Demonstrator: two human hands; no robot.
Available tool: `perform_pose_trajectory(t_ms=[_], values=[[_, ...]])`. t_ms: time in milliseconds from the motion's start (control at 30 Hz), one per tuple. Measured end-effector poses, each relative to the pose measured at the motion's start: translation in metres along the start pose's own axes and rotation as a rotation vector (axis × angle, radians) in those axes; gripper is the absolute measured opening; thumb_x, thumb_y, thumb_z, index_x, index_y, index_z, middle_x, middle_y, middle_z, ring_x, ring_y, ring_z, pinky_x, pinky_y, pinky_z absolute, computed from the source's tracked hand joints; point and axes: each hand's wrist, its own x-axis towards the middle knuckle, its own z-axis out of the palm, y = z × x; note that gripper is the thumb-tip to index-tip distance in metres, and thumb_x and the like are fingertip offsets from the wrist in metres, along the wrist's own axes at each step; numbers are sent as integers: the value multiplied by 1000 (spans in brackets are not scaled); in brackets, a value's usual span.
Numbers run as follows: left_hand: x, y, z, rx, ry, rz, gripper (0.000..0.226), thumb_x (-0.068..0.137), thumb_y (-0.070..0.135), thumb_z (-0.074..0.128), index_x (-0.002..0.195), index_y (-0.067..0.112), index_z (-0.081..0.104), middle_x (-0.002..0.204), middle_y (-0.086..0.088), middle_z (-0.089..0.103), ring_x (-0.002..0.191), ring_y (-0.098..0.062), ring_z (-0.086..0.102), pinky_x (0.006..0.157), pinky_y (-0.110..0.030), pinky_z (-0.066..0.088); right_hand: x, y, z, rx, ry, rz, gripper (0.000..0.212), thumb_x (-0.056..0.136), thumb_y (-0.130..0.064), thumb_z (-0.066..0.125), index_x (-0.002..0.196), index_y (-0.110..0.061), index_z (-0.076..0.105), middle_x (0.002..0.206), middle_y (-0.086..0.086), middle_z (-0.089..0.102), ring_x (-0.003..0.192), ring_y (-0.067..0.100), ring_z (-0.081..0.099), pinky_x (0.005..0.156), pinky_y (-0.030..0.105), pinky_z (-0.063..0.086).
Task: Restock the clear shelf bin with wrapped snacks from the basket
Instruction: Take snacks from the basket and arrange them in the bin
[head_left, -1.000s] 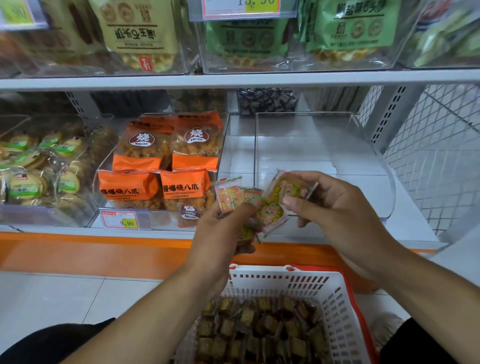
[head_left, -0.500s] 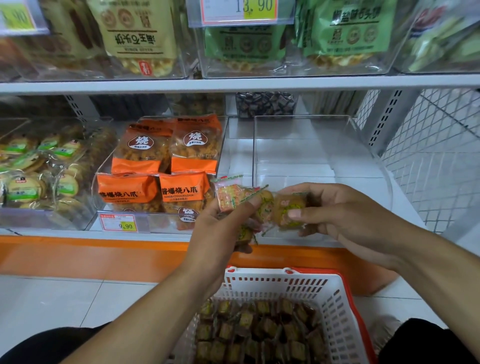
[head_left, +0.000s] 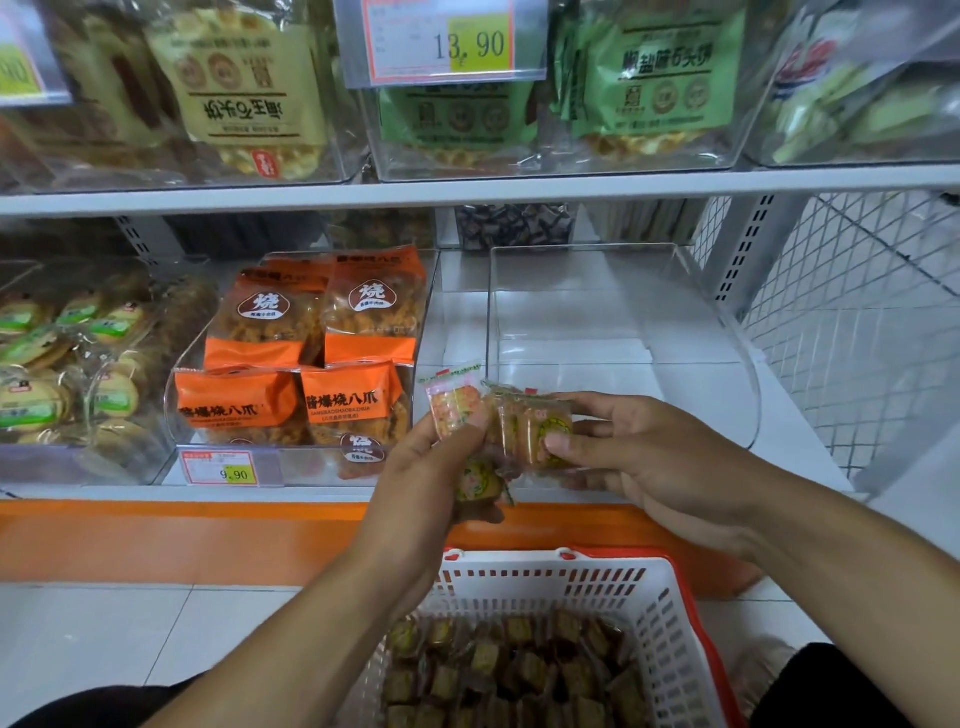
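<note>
Left of the hands sit orange snack bags; the left hand grips several wrapped snacks, the right hand pinches one snack before the clear bin, above the basket.

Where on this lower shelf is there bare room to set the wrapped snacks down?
Free: the whole floor of the clear plastic shelf bin, between the wire mesh side panel and the bin of orange snack bags, plus the narrow white shelf strip between both bins. Crowded: that orange-bag bin and the left cookie bin.
</note>
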Motion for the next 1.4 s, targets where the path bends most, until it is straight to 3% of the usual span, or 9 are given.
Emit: perform_pose_trajectory(t_ms=[233, 433, 667, 800, 967, 1067, 1167, 1300, 1400], values=[[3, 1, 2, 66, -8, 17, 26, 85, 44, 77, 104, 26, 77, 92, -6, 77, 73, -15, 72, 54, -28, 53, -1, 0, 0, 213, -83, 63, 47, 82, -1, 70, 128, -9, 64, 123, 17, 71, 112, 28, 69, 82, 28, 58], [7, 9, 9, 135, -51, 44, 40, 98, 53, 54, 105, 20, 75, 94, -11, 75, 74, -23, 71, 55, -31, 53, -3, -4, -5, 82, -94, 33, 56, 70, 3, 80, 123, -7, 63, 113, 12, 73, 103, 29, 73, 78, 33, 60], [37, 22, 14, 305, 120, 119, 22, 103, 37, 52, 106, 26, 71, 98, 5, 77, 80, -20, 75, 55, -33, 59, 53, -21, -27, -352, 444, -225, 56, 76, -18, 88, 121, -27, 57, 107, 0, 66, 83, 18, 69, 62, 27, 54], [45, 19, 19, 395, 8, 129, 19, 102, 38, 54, 115, 32, 66, 94, 9, 76, 77, -19, 75, 53, -31, 58, 124, -2, -45, -575, 448, -157, 51, 77, -8, 85, 118, -13, 56, 91, -7, 60, 71, 7, 56, 57, 11, 44], [52, 19, 16, 347, 0, 84, 16, 101, 36, 55, 113, 33, 65, 92, 10, 77, 73, -19, 76, 49, -28, 56, 198, 15, -55, -805, 422, -31, 47, 84, -14, 79, 123, -7, 52, 119, 17, 61, 104, 32, 61, 90, 36, 50], [56, 19, 13, 282, 5, 34, 17, 100, 36, 57, 112, 29, 66, 92, 6, 78, 74, -22, 77, 49, -29, 56, 225, 8, -45, -545, 428, -38, 20, 96, -6, 58, 115, -6, 53, 122, 24, 58, 108, 41, 60, 104, 50, 48], [57, 17, 11, 256, 3, 5, 16, 100, 37, 57, 110, 30, 68, 93, 6, 78, 74, -22, 77, 50, -29, 56, 239, 2, -35, -68, 580, -1, 15, 101, -19, 47, 100, -5, 53, 102, 21, 56, 71, 31, 55, 71, 37, 49], [57, 17, 12, 250, -4, -2, 16, 99, 39, 59, 108, 31, 69, 95, 5, 78, 75, -23, 77, 52, -30, 57, 249, 10, -35, -2, 724, 78, 37, 106, -31, 38, 128, -4, 53, 127, 20, 60, 111, 33, 60, 95, 36, 46], [58, 17, 11, 253, -4, -8, 17, 100, 40, 59, 111, 31, 69, 96, 5, 78, 77, -23, 77, 52, -30, 56, 252, 15, -35, 28, 709, 100, 40, 105, -33, 35, 119, -3, 58, 133, 21, 61, 119, 34, 59, 109, 42, 44]])
